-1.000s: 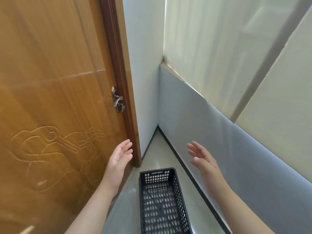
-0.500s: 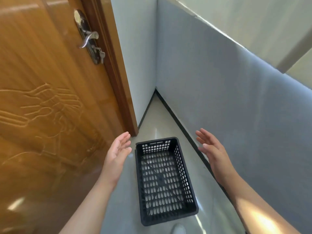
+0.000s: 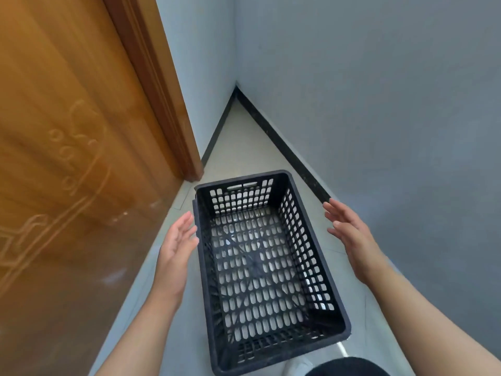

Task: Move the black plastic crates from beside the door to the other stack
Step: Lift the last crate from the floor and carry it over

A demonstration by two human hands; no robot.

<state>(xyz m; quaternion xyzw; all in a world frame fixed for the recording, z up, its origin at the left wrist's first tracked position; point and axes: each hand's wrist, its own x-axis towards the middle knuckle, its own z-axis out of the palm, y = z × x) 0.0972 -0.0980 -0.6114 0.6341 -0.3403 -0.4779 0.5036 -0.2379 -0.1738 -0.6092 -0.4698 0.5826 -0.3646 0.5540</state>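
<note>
Flanking the black crate (image 3: 268,267) closer now, both hands open.

The black crate (image 3: 260,261) sits on the floor (image 3: 244,142) in a narrow corner, with the wooden door (image 3: 67,158) close along its left side and the grey wall (image 3: 379,118) close on its right. Open floor strips run along both long sides; its top is unobstructed.

Crate (image 3: 265,267): on floor (image 3: 238,147), between door (image 3: 67,158) at left and wall (image 3: 379,104) at right.
Hands: left hand (image 3: 176,248) and right hand (image 3: 349,232) flanking crate.
</note>
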